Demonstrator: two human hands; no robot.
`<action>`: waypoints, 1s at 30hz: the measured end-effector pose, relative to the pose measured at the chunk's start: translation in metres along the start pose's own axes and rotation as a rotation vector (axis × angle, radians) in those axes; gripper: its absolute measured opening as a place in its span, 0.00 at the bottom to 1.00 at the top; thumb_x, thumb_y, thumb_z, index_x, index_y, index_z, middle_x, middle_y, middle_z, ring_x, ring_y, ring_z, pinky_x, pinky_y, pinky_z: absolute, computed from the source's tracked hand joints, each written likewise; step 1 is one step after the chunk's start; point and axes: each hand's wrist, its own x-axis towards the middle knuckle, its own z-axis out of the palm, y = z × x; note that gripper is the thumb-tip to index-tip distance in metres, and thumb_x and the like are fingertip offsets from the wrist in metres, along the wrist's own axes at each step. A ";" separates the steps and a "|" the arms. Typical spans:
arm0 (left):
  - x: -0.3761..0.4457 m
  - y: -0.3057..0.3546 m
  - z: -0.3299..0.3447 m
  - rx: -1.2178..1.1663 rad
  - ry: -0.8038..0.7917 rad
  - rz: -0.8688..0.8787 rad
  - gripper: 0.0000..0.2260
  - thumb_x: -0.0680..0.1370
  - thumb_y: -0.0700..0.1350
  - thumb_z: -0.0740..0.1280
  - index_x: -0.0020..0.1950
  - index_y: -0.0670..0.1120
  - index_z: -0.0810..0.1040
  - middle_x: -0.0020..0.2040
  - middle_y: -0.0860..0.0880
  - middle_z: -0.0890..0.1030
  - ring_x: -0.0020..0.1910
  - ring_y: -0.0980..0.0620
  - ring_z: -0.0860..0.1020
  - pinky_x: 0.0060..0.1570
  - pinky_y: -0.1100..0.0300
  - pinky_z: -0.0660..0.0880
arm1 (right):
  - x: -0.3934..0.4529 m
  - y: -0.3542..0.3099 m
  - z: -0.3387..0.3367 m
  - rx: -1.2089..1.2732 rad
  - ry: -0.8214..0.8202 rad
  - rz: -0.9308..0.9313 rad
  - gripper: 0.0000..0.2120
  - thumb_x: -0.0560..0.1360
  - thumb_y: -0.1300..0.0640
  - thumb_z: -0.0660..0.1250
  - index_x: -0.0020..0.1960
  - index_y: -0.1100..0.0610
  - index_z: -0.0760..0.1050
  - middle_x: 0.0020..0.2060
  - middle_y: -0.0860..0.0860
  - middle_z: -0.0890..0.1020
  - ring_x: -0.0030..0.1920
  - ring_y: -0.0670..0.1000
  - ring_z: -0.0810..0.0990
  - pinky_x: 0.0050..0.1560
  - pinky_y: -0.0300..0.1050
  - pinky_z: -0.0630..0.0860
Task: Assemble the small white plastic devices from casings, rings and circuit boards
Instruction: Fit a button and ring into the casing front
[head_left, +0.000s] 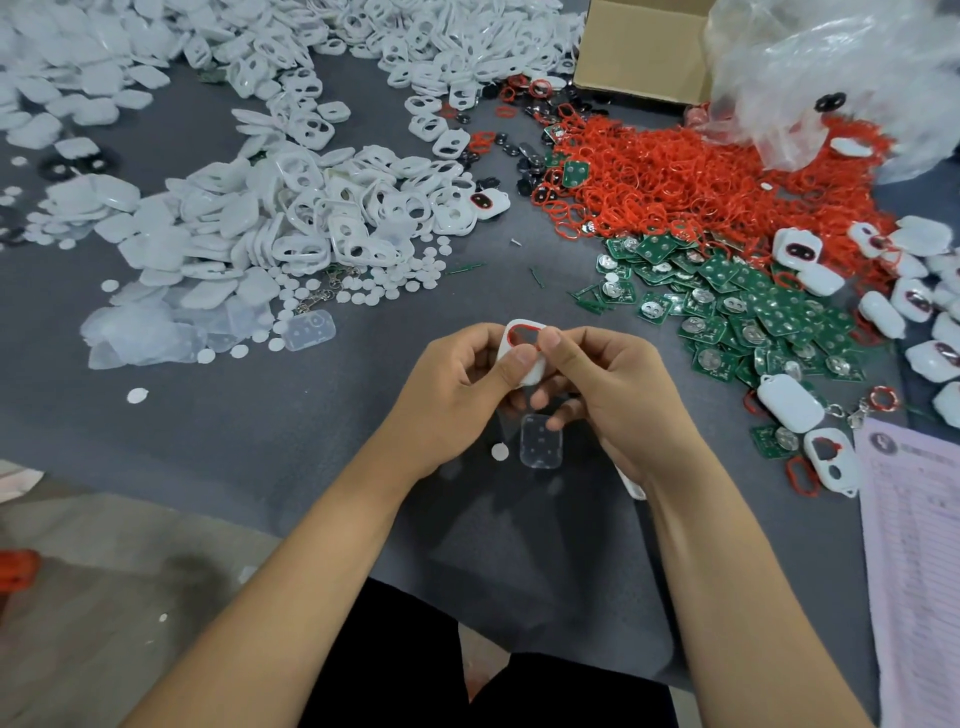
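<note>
— Casing (524, 358), where is it?
— Centre of the grey surface (260, 415), pinched by left hand (457, 384) and right hand (613, 395); fingers curled round it, red ring (519, 332) seated. Boards (727, 306) at two o'clock.

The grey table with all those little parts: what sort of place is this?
Probably a small hand-assembly workshop. Loose heaps of white casings, red rings and green circuit boards cover the grey table, and the left hand and right hand hold one white casing together.
</note>
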 end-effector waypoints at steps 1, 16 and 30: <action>0.000 0.000 0.000 -0.013 0.001 -0.004 0.10 0.84 0.48 0.68 0.58 0.44 0.83 0.43 0.52 0.86 0.41 0.56 0.83 0.43 0.60 0.80 | 0.001 0.001 0.000 -0.006 0.004 -0.003 0.10 0.79 0.49 0.71 0.42 0.52 0.86 0.35 0.57 0.85 0.33 0.50 0.83 0.29 0.39 0.78; 0.000 0.003 0.002 -0.078 0.040 0.046 0.07 0.84 0.42 0.67 0.59 0.44 0.83 0.46 0.52 0.86 0.45 0.56 0.84 0.46 0.65 0.78 | 0.000 0.009 -0.001 -0.190 0.129 -0.213 0.06 0.81 0.54 0.71 0.51 0.52 0.86 0.38 0.53 0.87 0.34 0.51 0.85 0.30 0.42 0.78; -0.001 0.009 0.005 -0.129 0.087 0.012 0.08 0.83 0.45 0.64 0.55 0.43 0.80 0.46 0.46 0.85 0.37 0.52 0.81 0.35 0.58 0.75 | -0.004 0.011 -0.006 -0.605 0.277 -0.516 0.07 0.82 0.54 0.69 0.47 0.50 0.85 0.34 0.44 0.83 0.33 0.49 0.79 0.35 0.40 0.71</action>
